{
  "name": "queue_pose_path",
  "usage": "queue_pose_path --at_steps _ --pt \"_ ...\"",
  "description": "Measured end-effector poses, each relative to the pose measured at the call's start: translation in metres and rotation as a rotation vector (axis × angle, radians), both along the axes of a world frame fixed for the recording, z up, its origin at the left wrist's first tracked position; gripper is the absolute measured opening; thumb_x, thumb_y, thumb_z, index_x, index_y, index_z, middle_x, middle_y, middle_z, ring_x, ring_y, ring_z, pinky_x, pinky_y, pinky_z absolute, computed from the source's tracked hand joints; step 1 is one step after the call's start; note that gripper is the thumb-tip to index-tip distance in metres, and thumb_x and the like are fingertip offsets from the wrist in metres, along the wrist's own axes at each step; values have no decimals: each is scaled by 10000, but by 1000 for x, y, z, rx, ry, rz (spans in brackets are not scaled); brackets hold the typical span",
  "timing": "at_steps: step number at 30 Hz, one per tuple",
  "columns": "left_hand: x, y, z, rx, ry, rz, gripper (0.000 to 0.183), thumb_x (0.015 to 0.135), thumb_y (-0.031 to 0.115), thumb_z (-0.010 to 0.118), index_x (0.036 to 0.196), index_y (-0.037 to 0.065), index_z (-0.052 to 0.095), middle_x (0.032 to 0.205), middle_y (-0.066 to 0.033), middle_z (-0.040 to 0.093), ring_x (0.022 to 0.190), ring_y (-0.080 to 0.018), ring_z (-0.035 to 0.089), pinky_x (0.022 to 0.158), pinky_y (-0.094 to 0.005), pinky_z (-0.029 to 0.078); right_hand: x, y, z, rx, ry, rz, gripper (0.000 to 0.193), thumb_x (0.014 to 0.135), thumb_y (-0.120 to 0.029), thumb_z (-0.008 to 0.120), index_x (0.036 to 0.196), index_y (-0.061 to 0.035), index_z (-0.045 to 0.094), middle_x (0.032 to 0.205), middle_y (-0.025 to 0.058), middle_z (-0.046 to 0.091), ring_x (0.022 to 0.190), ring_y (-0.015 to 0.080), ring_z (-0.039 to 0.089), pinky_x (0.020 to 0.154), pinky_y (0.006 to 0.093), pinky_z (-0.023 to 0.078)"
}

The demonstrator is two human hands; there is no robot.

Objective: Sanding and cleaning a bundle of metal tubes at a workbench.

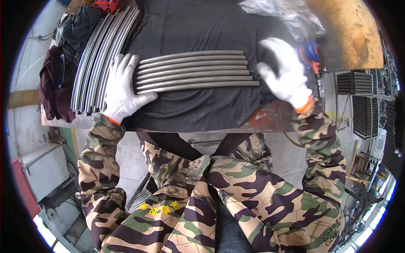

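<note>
Several grey metal tubes [194, 69] lie side by side across a black cloth [190, 111] on the table. At their left ends rests my left hand [123, 86] in a white glove, fingers stretched out and thumb apart, touching the tube ends and holding nothing. My right hand [287, 69], also white-gloved and slightly blurred, hovers just past the right ends, which are uneven. Its thumb and fingers are apart with nothing between them. A second bundle of tubes [99, 63] lies lengthwise to the left, partly behind my left hand.
A blue and red tool [311, 55] with a metal tip lies just beyond my right hand. Clear plastic film [287, 14] is at the back right. Dark clothes [55, 84] lie along the left edge. Racks of stacked dark bars [365, 116] stand right of the table.
</note>
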State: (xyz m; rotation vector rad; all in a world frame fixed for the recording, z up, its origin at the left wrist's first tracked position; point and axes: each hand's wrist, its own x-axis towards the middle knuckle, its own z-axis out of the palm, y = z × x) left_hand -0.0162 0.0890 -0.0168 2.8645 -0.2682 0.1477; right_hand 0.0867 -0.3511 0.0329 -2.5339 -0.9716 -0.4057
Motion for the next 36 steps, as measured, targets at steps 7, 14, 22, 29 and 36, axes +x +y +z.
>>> queue_pose_path --at_steps 7,14,22,29,36 --pt "2 -8 3 -145 40 -7 1121 638 345 902 1604 29 431 1652 -238 412 1583 -448 292 1302 -532 255 -19 61 -42 179 124 99 728 937 -438 758 1490 -14 550 1494 316 546 1435 535 467 1216 550 385" --pt "0 -15 0 -16 -72 -32 1064 691 496 884 1518 -34 475 1564 -297 463 1497 -489 382 1252 -566 318 -4 75 -45 -146 -7 24 786 926 -485 738 1519 -26 501 1531 269 515 1460 506 432 1234 611 304" --pt "-12 -23 5 -6 -98 -60 1020 744 492 851 1510 -56 459 1533 -307 466 1468 -499 388 1256 -586 285 -14 73 -33 -350 48 101 863 890 -488 748 1532 16 468 1528 257 517 1437 497 453 1220 602 313" --pt "-18 -20 -5 -5 -114 -28 991 789 499 833 1529 -44 461 1567 -312 455 1497 -512 370 1274 -580 267 -21 12 -3 68 189 48 624 895 -213 794 1464 -37 611 1453 213 637 1375 384 594 1186 440 452" --pt "-11 -14 -11 9 -106 -33 954 827 452 821 1556 -43 455 1598 -316 447 1517 -506 373 1273 -558 287 -85 -114 -24 -293 -82 -262 716 890 -292 777 1513 -23 549 1515 233 568 1424 453 509 1229 568 360"
